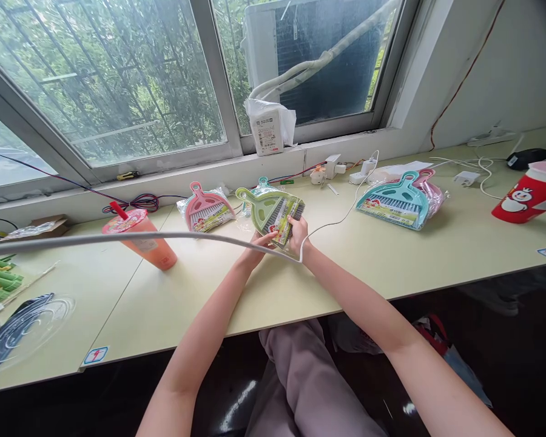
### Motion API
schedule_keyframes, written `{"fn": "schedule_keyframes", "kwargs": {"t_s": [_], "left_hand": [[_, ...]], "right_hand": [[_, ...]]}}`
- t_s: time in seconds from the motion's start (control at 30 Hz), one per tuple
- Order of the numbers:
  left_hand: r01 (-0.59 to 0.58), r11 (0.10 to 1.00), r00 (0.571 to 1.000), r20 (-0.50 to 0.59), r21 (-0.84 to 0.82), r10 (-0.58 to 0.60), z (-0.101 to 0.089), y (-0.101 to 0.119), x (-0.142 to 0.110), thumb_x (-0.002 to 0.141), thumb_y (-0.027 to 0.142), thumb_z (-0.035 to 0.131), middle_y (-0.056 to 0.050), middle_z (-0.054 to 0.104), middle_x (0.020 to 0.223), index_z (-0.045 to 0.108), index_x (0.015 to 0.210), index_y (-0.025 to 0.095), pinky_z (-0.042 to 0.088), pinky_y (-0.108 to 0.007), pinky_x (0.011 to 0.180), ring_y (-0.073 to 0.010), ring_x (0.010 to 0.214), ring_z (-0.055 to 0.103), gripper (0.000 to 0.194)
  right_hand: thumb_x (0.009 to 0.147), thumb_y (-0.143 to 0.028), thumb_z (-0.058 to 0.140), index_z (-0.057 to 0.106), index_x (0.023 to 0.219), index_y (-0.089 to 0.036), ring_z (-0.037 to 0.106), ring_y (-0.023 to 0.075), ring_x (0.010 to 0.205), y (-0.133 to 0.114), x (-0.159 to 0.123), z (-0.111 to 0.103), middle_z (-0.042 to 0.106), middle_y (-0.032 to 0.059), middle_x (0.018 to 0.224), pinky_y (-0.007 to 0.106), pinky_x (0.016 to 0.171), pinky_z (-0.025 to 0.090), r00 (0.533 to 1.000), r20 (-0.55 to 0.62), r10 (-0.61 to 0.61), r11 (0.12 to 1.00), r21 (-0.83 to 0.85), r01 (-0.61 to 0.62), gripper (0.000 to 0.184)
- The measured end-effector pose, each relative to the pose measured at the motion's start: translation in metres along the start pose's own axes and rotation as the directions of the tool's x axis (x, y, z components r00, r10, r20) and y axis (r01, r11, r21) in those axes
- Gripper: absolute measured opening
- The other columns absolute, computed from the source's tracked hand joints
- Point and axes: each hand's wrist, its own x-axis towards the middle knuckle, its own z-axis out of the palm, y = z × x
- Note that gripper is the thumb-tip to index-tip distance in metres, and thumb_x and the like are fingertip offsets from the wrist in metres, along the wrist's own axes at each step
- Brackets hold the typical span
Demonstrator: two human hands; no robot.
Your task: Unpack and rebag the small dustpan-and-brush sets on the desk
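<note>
My left hand and my right hand both grip a green dustpan and brush set, tilted above the table. Its handle points to the upper left, and a printed label band crosses the dark bristles. My left fingers hold the lower edge; my right fingers close round the bristle end. Just left of it, a pink dustpan and brush set rests on the table. Behind the green one, a blue set is mostly hidden. Another blue set lies to the right, overlapping a pink set.
A white cable crosses the view in front of my hands. An orange drink cup stands left, a red cup far right. Plugs and cords line the sill below a box. The table's front edge is near my lap.
</note>
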Motion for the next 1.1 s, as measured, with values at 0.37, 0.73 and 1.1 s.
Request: {"fn": "schedule_keyframes", "kwargs": {"t_s": [0.37,0.73,1.1], "left_hand": [[-0.033,0.995,0.986,-0.161,0.094,0.048,0.002,-0.005,0.002,0.063,0.031,0.085,-0.011,0.071,0.115,0.065,0.117,0.016,0.057,-0.036,0.078,-0.0261,0.100,0.068,0.059],[0.006,1.000,0.961,-0.276,-0.014,-0.010,-0.012,0.006,0.007,0.061,0.017,0.079,-0.005,0.071,0.085,0.067,0.092,0.013,0.057,-0.033,0.074,-0.0178,0.076,0.067,0.033],[-0.053,0.981,0.921,-0.390,-0.187,-0.024,-0.059,0.030,0.005,0.068,0.013,0.064,-0.003,0.060,0.068,0.058,0.074,0.017,0.060,-0.032,0.075,-0.0158,0.067,0.064,0.010]], "right_hand": [[0.084,-0.029,0.058,0.049,0.097,-0.024,0.069,0.0157,0.082,0.008,-0.001,0.002,0.069,-0.0003,0.087,0.033,0.075,0.061,0.999,0.020,0.045,0.999,0.025,-0.045,0.016],[0.087,-0.036,0.058,0.053,0.093,-0.022,0.068,0.0185,0.091,-0.001,0.014,0.001,0.068,0.0032,0.091,0.036,0.087,0.059,0.978,0.197,0.065,0.992,-0.118,-0.043,0.016],[0.078,-0.017,0.074,0.076,0.097,-0.034,0.035,0.0292,0.144,-0.061,0.029,-0.020,0.056,-0.0022,0.142,0.056,0.120,0.029,0.643,0.650,-0.405,0.322,-0.557,0.766,0.025]]}}
